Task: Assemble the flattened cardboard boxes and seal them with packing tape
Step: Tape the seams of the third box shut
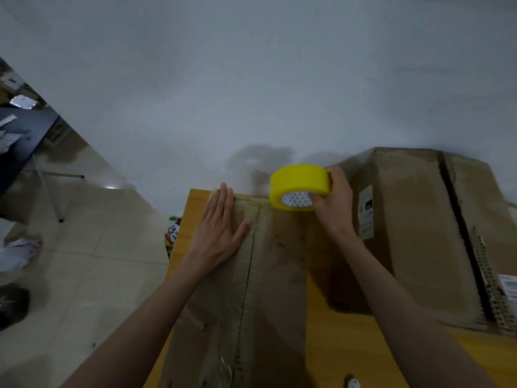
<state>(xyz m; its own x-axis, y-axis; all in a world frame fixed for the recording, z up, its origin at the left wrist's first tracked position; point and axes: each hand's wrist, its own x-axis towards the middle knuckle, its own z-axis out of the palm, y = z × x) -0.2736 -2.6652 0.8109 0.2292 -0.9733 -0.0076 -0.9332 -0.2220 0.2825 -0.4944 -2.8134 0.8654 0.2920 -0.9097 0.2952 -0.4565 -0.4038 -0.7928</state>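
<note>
Yellow-orange wooden table carried two brown cardboard boxes: near-left box with taped centre seam, larger box far right. Small white object lay at near edge.

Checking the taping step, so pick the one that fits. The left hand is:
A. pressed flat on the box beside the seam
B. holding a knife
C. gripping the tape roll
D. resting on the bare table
A: the left hand lies with straight fingers on the box just left of its seam, while the right hand holds the tape roll.
</note>
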